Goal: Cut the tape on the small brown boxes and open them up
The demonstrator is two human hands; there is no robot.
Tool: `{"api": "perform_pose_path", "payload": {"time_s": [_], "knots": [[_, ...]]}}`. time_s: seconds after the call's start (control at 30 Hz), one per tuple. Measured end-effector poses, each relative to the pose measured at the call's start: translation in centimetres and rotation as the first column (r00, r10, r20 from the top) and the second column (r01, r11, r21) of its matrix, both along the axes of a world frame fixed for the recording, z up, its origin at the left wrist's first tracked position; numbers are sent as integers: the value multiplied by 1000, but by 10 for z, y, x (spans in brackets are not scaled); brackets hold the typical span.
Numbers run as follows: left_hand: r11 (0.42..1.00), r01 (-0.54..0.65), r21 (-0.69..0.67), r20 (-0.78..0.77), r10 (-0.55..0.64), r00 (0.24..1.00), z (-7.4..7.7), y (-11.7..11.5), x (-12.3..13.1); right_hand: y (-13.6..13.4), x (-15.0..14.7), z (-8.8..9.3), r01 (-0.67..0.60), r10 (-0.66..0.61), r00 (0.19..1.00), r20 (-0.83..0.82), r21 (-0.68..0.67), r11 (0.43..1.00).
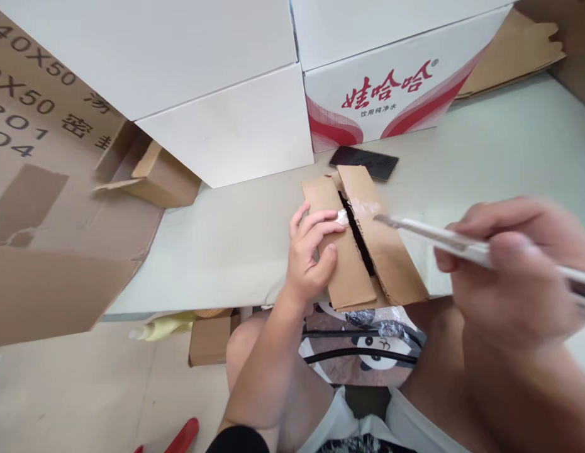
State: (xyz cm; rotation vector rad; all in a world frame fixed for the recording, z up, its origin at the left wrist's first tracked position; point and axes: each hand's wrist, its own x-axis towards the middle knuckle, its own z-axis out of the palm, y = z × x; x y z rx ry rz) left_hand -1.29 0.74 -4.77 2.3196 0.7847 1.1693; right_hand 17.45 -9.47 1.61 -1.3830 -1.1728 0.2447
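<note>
A brown cardboard box (396,264) sits near the table's front edge, with a dark gap running between its two top flaps. Pieces of clear tape show on both flaps. My left hand (314,251) lies on the left flap, its fingers spread out and stretched toward the gap. Wrapped round a white box cutter (443,236), my right hand (519,264) is to the right of the box and somewhat blurred. The cutter's blade is out, and its tip appears over the right flap close to the tape; whether it touches the cardboard I cannot tell.
Behind the box, a black phone (365,162) lies on the pale table (236,245). White cartons (231,129) are stacked at the back, one with red print (391,94). A large cardboard carton (61,207) and a small open box (165,179) stand at left.
</note>
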Motion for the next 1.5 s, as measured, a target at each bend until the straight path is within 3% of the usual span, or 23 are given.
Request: {"api": "perform_pose_path", "payload": {"time_s": [0.07,0.13,0.2,0.3,0.4,0.47,0.53,0.63,0.7,0.8,0.9,0.97,1.03,1.13,1.23,1.37,1.5], "knots": [[1000,-1,4,9,0,1000,-1,0,0,8,9,-5,167,-135,978,-156,211,963],[1000,1,9,25,-2,1000,-2,1,0,17,20,-13,279,-230,952,-201,261,924],[1000,1,11,27,-1,1000,-2,1,0,26,32,-26,293,-278,953,-120,135,946],[1000,4,17,23,-5,1000,-3,2,0,37,48,-48,215,-192,974,117,-236,948],[1000,18,21,33,-18,999,-2,3,-1,47,57,-69,162,26,948,317,-550,819],[1000,10,14,12,-11,1000,-1,2,-2,52,57,-81,155,148,919,364,-681,716],[1000,-7,-6,-21,7,1000,1,1,-3,54,56,-89,149,231,900,371,-758,635],[999,-17,-34,-38,15,999,4,-1,-5,55,54,-95,151,279,884,374,-796,586],[999,-8,-35,-26,7,1000,5,-1,-5,56,54,-95,142,272,889,369,-786,601],[999,3,-32,-9,-3,1000,5,-1,-5,56,52,-91,91,184,937,298,-715,693],[1000,-1,-23,4,1,1000,4,0,-5,53,49,-82,-76,106,994,19,-571,817],[1000,-11,-19,3,11,1000,4,0,-5,47,48,-75,-259,187,960,-208,-404,877],[1000,-23,-20,-6,22,1000,4,0,-6,38,47,-65,-443,364,874,-323,-222,868],[998,-64,-18,-10,63,998,4,0,-6,21,46,-45,-651,616,755,-223,-146,745],[995,-95,-3,9,95,995,3,1,-7,4,39,-29,-673,721,692,45,-322,666],[995,-96,2,26,96,995,2,2,-7,-4,28,-24,-520,654,704,276,-426,740],[990,-141,-26,10,142,990,0,3,-9,3,23,-29,-438,548,790,276,-372,818]]}}
